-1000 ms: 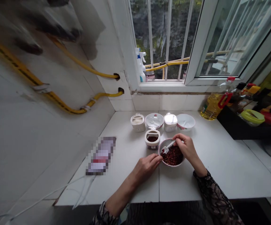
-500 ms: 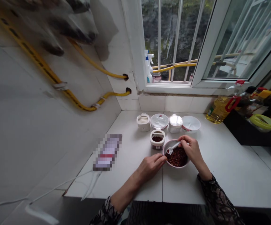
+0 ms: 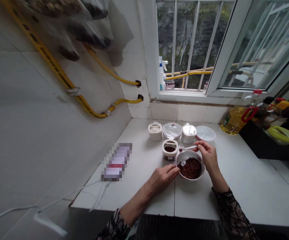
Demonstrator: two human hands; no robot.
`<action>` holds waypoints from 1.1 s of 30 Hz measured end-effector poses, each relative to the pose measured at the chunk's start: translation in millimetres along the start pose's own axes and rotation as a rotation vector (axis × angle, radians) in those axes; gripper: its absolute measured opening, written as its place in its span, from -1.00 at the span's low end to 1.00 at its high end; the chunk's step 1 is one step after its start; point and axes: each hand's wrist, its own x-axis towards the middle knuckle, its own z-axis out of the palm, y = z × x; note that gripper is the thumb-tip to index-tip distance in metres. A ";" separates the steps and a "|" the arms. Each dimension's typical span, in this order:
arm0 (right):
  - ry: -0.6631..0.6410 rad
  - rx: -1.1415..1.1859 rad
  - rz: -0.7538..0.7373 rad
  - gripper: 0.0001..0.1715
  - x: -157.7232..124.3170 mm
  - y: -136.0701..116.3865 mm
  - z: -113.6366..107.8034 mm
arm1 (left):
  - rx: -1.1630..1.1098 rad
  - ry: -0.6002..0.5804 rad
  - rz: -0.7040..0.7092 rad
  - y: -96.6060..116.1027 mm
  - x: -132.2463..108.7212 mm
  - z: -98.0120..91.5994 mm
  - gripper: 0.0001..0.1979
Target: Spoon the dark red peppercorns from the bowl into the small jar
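A white bowl (image 3: 190, 168) with dark red dried bits stands near the counter's front. My left hand (image 3: 162, 176) grips its left rim between thumb and fingers. My right hand (image 3: 207, 155) pinches the handle of a small white spoon (image 3: 188, 147). The spoon's head is over the bowl's far left edge, beside a white-rimmed jar (image 3: 170, 150) holding similar dark red bits. A little red shows at the spoon's head. Behind the jar are a container of pale powder (image 3: 155, 132), a lidded bowl (image 3: 172, 130), a white-lidded container (image 3: 189, 133) and a shallow white bowl (image 3: 206, 134).
A blurred-out phone-like object (image 3: 116, 162) with a white cable (image 3: 79, 187) lies on the left. At the back right stand an oil bottle (image 3: 237, 116) and a dark rack (image 3: 254, 141) of condiments. The counter's front edge runs close by my forearms.
My right hand has lifted the spoon up out of the bowl's contents and moved it toward the jar. My left hand stays at the bowl's rim. The camera view has shifted slightly.
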 end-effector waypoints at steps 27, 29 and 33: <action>-0.242 -0.729 -0.567 -0.76 -13.3 12.1 5.0 | -0.019 -0.015 0.007 -1.6 -2.8 -0.9 -0.82; -0.237 -0.682 -0.504 -0.75 -13.5 13.4 4.9 | -0.023 -0.020 -0.001 -1.5 -3.2 -0.7 -0.82; -0.197 -0.607 -0.428 -0.74 -11.2 15.2 2.2 | -0.020 -0.025 -0.006 -0.6 -2.2 -2.1 -0.81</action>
